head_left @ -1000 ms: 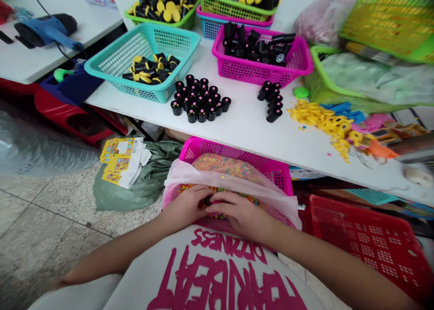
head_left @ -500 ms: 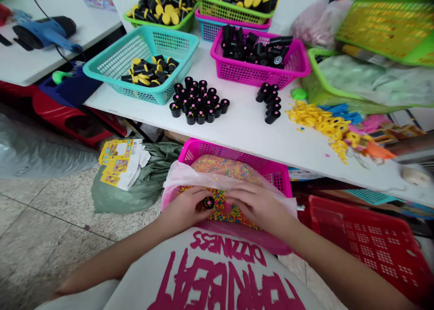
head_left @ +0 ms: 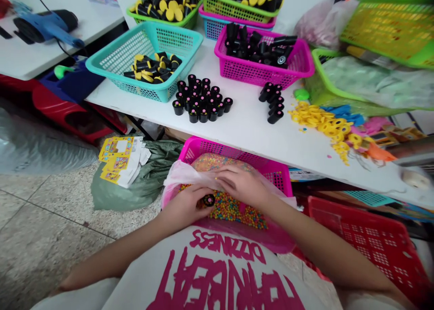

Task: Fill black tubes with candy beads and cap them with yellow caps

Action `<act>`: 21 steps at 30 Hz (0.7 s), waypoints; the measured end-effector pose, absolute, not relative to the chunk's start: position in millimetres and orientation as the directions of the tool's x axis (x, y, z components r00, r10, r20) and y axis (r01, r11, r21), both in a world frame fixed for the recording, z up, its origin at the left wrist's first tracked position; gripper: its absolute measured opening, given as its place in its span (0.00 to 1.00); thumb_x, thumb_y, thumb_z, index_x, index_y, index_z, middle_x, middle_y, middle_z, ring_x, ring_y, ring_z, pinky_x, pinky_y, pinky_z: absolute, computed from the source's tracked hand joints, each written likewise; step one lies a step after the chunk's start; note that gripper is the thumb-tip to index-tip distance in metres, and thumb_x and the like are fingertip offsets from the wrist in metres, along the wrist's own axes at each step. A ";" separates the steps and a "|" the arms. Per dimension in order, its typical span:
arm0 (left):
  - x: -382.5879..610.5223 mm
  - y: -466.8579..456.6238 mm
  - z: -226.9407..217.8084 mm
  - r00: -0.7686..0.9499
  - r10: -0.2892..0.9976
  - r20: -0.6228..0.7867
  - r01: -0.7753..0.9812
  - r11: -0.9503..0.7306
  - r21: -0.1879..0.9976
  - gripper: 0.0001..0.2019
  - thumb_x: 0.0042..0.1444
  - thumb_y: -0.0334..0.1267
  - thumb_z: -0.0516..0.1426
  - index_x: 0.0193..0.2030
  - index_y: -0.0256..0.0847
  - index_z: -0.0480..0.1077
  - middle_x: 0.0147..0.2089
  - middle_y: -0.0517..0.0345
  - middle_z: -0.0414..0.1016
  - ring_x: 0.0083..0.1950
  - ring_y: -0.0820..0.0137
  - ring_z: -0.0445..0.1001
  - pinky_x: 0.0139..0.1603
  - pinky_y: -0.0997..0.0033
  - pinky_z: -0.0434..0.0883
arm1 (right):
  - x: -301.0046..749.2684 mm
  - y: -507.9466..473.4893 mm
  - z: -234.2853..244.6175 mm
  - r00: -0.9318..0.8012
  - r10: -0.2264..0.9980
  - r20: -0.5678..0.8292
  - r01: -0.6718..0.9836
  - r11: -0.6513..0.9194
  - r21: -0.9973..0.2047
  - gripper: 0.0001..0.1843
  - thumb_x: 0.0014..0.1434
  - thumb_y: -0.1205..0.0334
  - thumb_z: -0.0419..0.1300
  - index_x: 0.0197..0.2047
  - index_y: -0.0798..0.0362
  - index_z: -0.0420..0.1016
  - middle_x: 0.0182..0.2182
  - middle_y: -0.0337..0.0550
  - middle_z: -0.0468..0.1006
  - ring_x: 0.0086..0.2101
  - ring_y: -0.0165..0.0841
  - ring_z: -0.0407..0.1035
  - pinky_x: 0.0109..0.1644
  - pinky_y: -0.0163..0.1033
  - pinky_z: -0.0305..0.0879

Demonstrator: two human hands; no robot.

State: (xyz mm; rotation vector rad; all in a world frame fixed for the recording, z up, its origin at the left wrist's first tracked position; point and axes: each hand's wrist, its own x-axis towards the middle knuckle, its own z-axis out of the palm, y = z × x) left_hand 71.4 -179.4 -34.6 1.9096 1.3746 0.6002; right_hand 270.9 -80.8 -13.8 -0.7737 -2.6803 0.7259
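Black plastic tube [head_left: 209,200] sits clamped in my left grip [head_left: 185,206], held just above the colored beads [head_left: 230,209] heaped in a pink plastic bag [head_left: 271,240] inside a magenta basket [head_left: 200,144] on the floor. My right grip [head_left: 242,185] stands apart, its fingers spread on the bag's fold. On the counter [head_left: 251,127], a cluster of upright black tubes [head_left: 200,100] stands finished-looking, while more tubes [head_left: 257,48] lie in a pink basket [head_left: 254,72] and a deep heap of beads is left.

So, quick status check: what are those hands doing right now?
Left hand holding a small black cylinder above the colored beads. Right hand resting on the pink plastic bag. Bag's fold lies along the beads' far side.
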 end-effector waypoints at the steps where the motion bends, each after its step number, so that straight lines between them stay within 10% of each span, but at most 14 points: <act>1: 71.3 -179.4 -34.2 0.328 0.944 -0.027 0.617 -0.193 0.763 0.16 0.56 0.39 0.61 0.51 0.42 0.71 0.51 0.52 0.75 0.52 0.64 0.74 0.56 0.63 0.71 | 272.3 -84.0 -5.4 -0.819 0.560 0.127 0.411 0.727 -0.550 0.10 0.64 0.65 0.55 0.43 0.54 0.78 0.46 0.48 0.76 0.47 0.36 0.70 0.53 0.44 0.68; 14: 76.8 -181.0 -20.1 0.340 0.940 -0.012 0.615 -0.212 0.760 0.15 0.53 0.38 0.61 0.49 0.40 0.74 0.47 0.51 0.77 0.47 0.64 0.76 0.51 0.64 0.73 | 299.9 -121.6 14.5 -0.816 0.571 -0.089 0.491 0.605 -0.627 0.11 0.64 0.62 0.56 0.47 0.50 0.77 0.41 0.45 0.80 0.42 0.34 0.74 0.48 0.41 0.70; 21: 29.6 -134.6 38.1 0.114 0.974 0.194 0.693 -0.218 0.688 0.15 0.57 0.43 0.59 0.50 0.43 0.74 0.44 0.55 0.77 0.41 0.69 0.76 0.45 0.70 0.73 | 337.0 -131.8 -30.5 -0.751 0.559 -0.351 0.647 0.729 -0.222 0.17 0.56 0.81 0.52 0.35 0.53 0.78 0.39 0.48 0.79 0.40 0.39 0.75 0.43 0.42 0.72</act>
